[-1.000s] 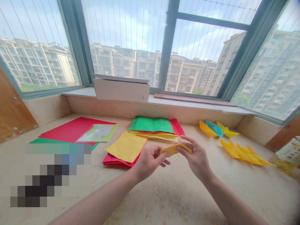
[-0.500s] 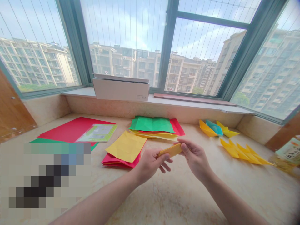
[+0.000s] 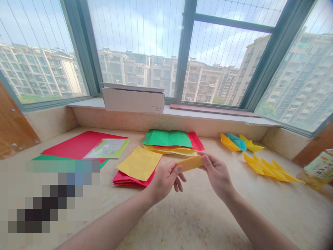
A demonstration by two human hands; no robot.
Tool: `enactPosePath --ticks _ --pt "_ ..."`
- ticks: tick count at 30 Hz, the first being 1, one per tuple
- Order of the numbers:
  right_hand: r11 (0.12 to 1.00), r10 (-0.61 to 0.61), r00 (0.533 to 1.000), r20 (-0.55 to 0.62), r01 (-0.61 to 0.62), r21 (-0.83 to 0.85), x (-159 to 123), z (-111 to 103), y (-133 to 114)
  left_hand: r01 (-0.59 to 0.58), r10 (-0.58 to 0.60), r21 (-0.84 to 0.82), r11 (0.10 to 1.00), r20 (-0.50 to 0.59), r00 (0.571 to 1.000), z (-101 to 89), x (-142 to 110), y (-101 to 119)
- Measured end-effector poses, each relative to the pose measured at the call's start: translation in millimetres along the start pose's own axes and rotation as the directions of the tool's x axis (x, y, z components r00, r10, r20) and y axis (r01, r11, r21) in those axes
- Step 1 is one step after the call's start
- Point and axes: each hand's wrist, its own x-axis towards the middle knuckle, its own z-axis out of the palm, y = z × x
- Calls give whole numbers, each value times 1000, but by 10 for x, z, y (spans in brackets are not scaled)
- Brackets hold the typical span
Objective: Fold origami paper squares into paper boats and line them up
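Observation:
A folded strip of yellow paper (image 3: 190, 163) is held up between my two hands, above the stone counter. My left hand (image 3: 166, 178) pinches its left end between thumb and index finger, with the other fingers loosely curled below. At the right end, my right hand (image 3: 215, 170) grips it with the thumb in front and the fingers behind. Just left of my left hand lies a stack of creased paper, a yellow sheet (image 3: 140, 163) on top of red ones (image 3: 130, 180). Beyond the hands sits another creased pile with a green sheet (image 3: 168, 138) uppermost.
Folded paper boats stand at the right: a blue one (image 3: 236, 141) between yellow ones, and a yellow row (image 3: 269, 168) nearer. Flat red paper (image 3: 75, 147) under a clear packet (image 3: 110, 148) lies left. A white box (image 3: 133, 100) rests on the sill. A container (image 3: 318, 170) stands far right.
My hands have shifted slightly, and the right fingers have slid so more of the strip's right end shows. The strip stays held in both hands.

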Motion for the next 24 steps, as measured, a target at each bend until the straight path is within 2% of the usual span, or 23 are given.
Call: enactPosePath --ticks 5,9,15,20,24 --pt "966 -82 996 -38 70 -248 21 -25 -30 -8 8 29 1000 -24 1000 1 15 -22" --pt "954 -130 988 -81 103 -282 25 -37 -48 -3 7 79 997 -42 999 -26 29 -24" --pt "929 -207 973 -100 164 -330 67 -54 1 -2 3 125 992 -10 1000 -50 30 -29" --pt "915 -248 966 -76 208 -345 23 -6 88 -44 49 247 968 -16 999 -63 9 -52" --pt "863 -251 967 41 243 -443 5 15 208 -58 73 304 951 -40 997 -105 12 -77"
